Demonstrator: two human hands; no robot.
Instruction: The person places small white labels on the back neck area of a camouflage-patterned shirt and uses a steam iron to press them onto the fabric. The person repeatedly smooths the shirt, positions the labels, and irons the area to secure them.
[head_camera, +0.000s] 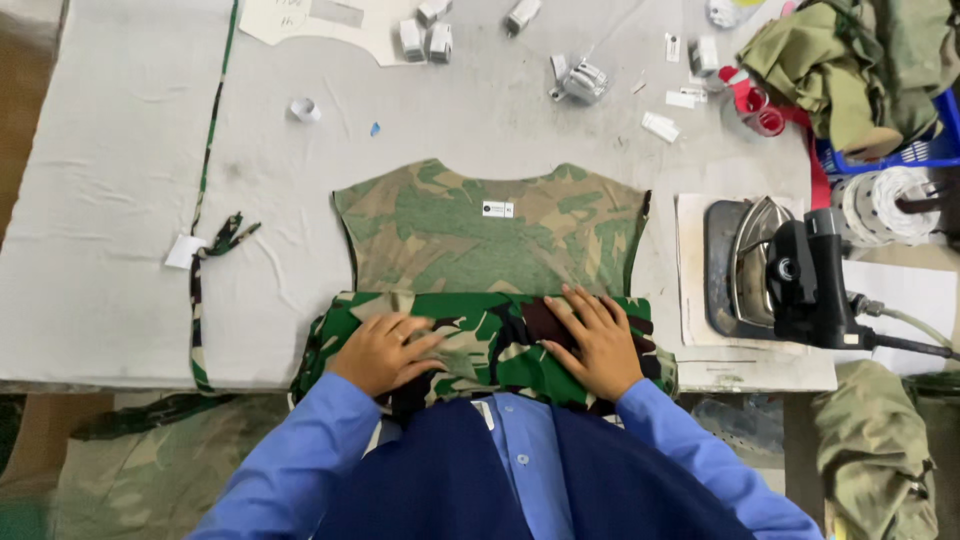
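Fingers (585, 305) flat on camouflage garment (490, 235), iron (790, 275) beside, clips (430, 35) beyond

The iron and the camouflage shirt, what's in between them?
Mostly bare grey table cover and the white sheet under the iron's tray. Head view shows nothing else between the iron and the camouflage shirt.

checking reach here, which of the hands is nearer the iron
Right. The right hand lies flat on the camouflage garment, just left of the iron; the left hand is farther left.
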